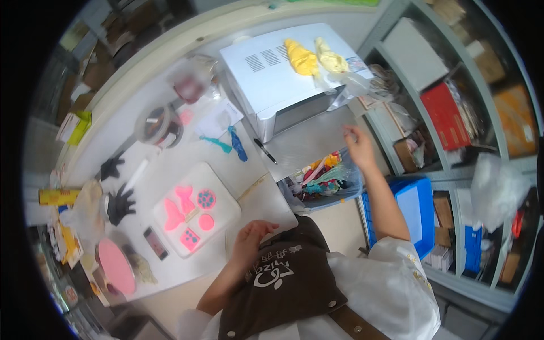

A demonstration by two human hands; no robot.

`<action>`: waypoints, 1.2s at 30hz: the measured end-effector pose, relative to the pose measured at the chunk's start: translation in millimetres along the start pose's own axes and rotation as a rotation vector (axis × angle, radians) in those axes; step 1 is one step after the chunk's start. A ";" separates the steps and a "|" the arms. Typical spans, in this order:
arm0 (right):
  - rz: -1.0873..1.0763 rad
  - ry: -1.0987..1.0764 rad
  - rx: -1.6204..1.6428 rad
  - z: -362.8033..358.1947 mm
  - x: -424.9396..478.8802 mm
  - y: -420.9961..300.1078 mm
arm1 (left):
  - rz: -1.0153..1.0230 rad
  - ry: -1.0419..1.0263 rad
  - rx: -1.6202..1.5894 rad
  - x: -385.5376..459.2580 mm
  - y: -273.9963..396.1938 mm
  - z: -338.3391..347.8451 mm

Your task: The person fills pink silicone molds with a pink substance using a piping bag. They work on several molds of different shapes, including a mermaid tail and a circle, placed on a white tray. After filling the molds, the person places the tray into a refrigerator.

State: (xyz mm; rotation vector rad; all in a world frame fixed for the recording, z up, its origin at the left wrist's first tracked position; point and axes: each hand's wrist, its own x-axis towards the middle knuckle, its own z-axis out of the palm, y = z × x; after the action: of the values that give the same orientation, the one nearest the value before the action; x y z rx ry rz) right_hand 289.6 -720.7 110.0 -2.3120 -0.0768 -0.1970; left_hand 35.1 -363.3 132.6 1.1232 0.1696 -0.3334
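Observation:
My left hand (254, 236) hovers at the table's near edge, in front of my brown apron (289, 272), fingers loosely bent and nothing seen in it. My right hand (359, 146) reaches out over the right side, above a lined bin (359, 180) packed with colourful used bags and scraps. No object shows between its spread fingers. To the left of my left hand lies a white tray (227, 212). On it are a pink mermaid-tail piece (185, 199), a similar tail (173, 216), a dotted pink disc (206, 199), a plain pink disc (206, 222) and a dotted pink square (190, 240).
A white oven-like appliance (255, 76) carries a yellow piping bag (302, 59) and a cream one (331, 57). Two blue-green piping bags (237, 144), a black pen (265, 151), a phone (155, 243), black gloves (121, 205) and a tub (159, 127) lie about. Shelving (450, 170) stands right.

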 end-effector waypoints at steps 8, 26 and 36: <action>0.286 -0.045 0.135 23.0 129.4 179.7 | -0.154 0.538 -0.328 -16.6 0.3 22.9; 0.251 0.377 0.389 107.9 213.6 260.0 | 0.032 1.057 -0.477 -98.5 -93.7 7.8; 0.300 0.374 0.182 102.8 227.4 265.1 | 0.108 0.899 -0.779 -92.9 -75.3 -4.7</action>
State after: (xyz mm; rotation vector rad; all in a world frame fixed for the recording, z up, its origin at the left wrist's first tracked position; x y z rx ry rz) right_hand 557.1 -827.3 -112.8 -2.0396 0.4211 -0.4434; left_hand -77.8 -372.0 94.1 0.4287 0.9420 0.3479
